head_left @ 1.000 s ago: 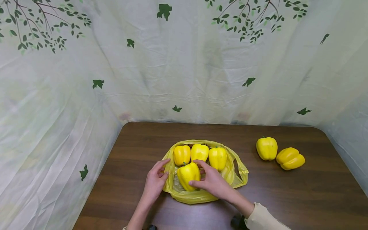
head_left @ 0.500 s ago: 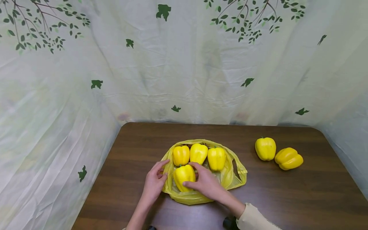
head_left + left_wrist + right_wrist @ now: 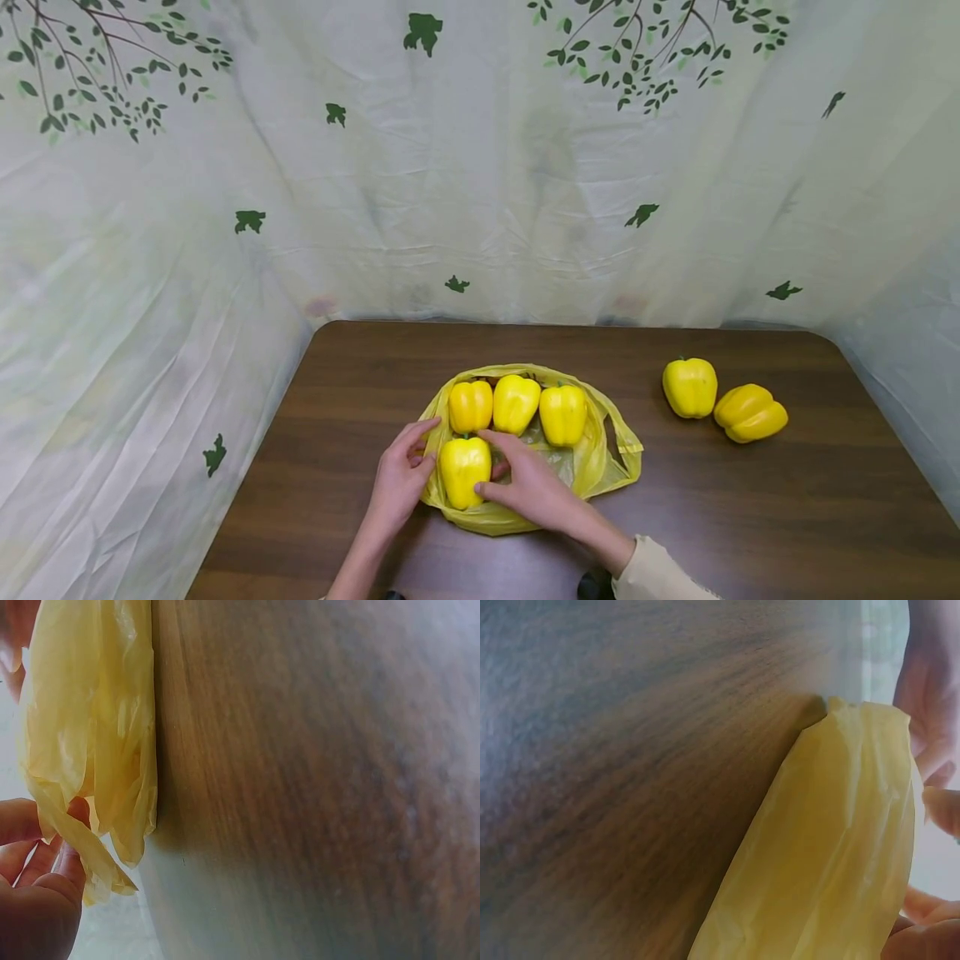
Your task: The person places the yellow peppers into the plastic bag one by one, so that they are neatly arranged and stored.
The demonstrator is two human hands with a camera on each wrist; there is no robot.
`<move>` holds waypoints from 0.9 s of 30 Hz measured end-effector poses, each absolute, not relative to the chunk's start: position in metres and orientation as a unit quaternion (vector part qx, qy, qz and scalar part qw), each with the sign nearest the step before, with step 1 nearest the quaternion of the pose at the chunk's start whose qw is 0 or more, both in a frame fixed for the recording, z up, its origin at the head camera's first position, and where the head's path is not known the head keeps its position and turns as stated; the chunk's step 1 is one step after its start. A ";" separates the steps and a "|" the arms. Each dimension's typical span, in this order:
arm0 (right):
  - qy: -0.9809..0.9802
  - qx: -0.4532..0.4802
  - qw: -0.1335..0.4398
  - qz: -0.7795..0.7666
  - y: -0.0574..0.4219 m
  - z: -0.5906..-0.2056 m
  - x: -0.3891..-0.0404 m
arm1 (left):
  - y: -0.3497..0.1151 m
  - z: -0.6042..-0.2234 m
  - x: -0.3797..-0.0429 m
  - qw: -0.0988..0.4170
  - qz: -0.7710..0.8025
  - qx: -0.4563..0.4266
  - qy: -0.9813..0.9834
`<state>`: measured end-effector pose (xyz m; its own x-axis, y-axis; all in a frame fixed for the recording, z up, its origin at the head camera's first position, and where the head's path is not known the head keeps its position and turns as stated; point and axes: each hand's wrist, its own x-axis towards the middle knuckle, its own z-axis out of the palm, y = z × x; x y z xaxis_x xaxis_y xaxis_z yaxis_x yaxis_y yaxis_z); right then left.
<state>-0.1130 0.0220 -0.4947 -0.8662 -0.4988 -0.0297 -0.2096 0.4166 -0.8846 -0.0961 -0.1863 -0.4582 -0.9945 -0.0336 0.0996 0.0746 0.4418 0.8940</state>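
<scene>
A yellow plastic bag (image 3: pixel 600 471) lies spread with its mouth up at the middle of the table. My left hand (image 3: pixel 401 475) grips the bag's left edge; in the left wrist view a strip of the plastic runs between thumb and fingers (image 3: pixel 34 859). My right hand (image 3: pixel 528 483) reaches over the front rim and holds a yellow bell pepper (image 3: pixel 462 475) upright at the bag's front left, thumb and fingers at its right side. Behind it in the bag stand three more yellow bell peppers (image 3: pixel 516 404) in a row. The bag wall (image 3: pixel 825 847) hides the held pepper in the right wrist view.
Two more yellow bell peppers lie at the back right of the brown wooden table (image 3: pixel 375 350): one upright pepper (image 3: pixel 689 388) and one tipped pepper (image 3: pixel 750 413). A pale curtain (image 3: pixel 495 183) printed with leaves hangs behind the table's far edge.
My right hand has moved left with the bell pepper, which has gone from the front middle of the bag to its front left and now stands straighter. The left hand keeps its place.
</scene>
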 end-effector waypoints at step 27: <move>0.827 -0.174 0.153 -0.512 0.025 -0.490 -0.111 | -0.202 -0.501 -0.109 0.055 -0.546 -0.005 -0.836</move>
<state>-0.1111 0.0253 -0.4902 -0.8926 -0.4445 -0.0751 -0.1310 0.4153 -0.9002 -0.1094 -0.2016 -0.5006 -0.9939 -0.0523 0.0974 0.0682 0.4031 0.9126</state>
